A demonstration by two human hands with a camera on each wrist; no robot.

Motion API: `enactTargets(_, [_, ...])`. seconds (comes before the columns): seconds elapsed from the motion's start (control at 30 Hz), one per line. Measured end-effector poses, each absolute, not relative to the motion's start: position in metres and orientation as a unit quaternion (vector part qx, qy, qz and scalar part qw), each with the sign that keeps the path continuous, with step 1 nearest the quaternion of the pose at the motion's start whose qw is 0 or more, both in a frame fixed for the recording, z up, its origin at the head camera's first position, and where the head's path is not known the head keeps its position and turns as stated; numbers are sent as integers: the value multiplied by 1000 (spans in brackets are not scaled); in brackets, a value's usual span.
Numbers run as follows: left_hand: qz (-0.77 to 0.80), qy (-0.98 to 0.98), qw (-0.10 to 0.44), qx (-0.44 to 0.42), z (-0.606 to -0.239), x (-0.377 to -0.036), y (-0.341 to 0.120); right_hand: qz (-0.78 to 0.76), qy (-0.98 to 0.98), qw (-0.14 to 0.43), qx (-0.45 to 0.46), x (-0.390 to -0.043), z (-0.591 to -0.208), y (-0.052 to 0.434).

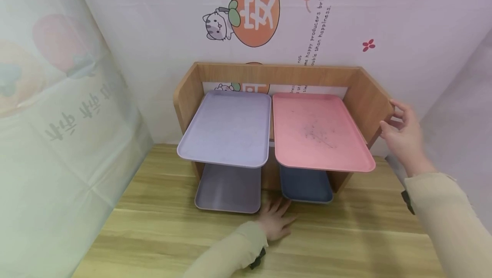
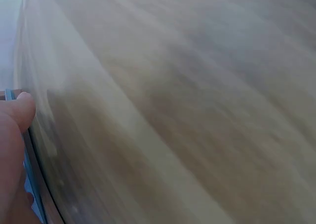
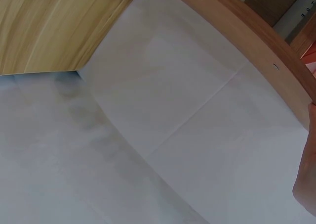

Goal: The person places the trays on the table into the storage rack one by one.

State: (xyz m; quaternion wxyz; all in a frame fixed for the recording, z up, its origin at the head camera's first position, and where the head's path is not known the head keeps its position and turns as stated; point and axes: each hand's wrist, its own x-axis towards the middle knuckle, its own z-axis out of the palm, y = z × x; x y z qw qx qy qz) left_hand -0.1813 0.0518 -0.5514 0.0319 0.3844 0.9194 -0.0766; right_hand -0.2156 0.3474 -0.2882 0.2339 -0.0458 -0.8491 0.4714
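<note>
While your right hand (image 1: 403,135) is curling its fingers around the right side panel of the wooden rack (image 1: 369,98) at the right middle of the head frame, your left hand (image 1: 277,220) is lying flat, fingers spread, on the wooden table (image 1: 346,244) at bottom centre, fingertips just touching the front edges of the two lower trays. The hands are sitting well apart.

The rack is standing at centre against the back wall. Lilac tray (image 1: 226,128) and pink tray (image 1: 319,130) are resting side by side on its top shelf, overhanging toward you. Grey tray (image 1: 228,188) and dark blue tray (image 1: 306,185) are lying underneath on the table level.

If you are shifting or steadying the rack, my read is the upper trays are the risk: they are sitting loose and sticking out past the front, so keep the motion level and slow. Keep the right grip low and firm on the panel. Bring the left hand onto the rack frame rather than the tray lips, or the lower trays are likely sliding instead.

The left wrist view is blurred: only a thumb (image 2: 19,110) by a blue edge. The right wrist view is showing the panel's curved edge (image 3: 247,31) and white sheeting.

Writing: the wall poster (image 1: 315,26) at upper centre is reading partly "happy producers bring ... double than happiness". A white character is sitting on an orange fruit (image 1: 255,11) beside a cartoon cat. No brand is legible on the trays.
</note>
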Motion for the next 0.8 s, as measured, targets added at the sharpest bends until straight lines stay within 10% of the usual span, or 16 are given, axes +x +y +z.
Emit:
enactTargets(0.37, [-41, 928, 66, 365, -537, -187, 61, 469, -851, 233, -42, -218, -288, 346])
enactTargets(0.8, [99, 938, -98, 317, -505, -174, -34, 421, -882, 210, 20, -176, -331, 358])
